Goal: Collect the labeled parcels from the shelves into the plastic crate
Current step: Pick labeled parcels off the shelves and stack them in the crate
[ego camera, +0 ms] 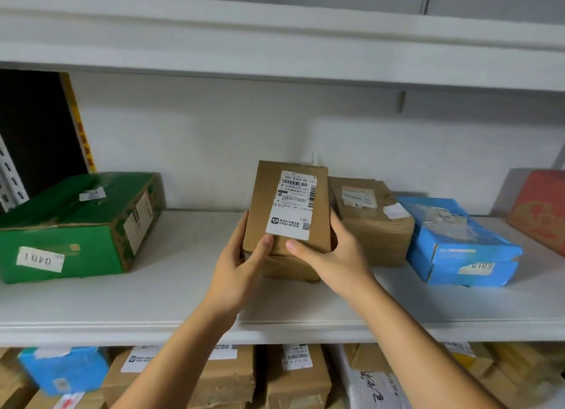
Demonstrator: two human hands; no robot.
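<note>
Stacked parcels crowd the lower shelf nearest me. Above them, the left hand and right hand clasp the labelled brown parcel by its sides on the middle shelf. I'd draw it straight back, clearing the taped box just beside it. A green box and a blue box sit wider. I see no crate.

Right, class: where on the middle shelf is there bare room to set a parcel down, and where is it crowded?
The widest bare patch of shelf lies between the green box and the brown parcel held by the left hand and right hand. The front edge is bare too. Crowded on the right: second brown parcel, blue box.
</note>
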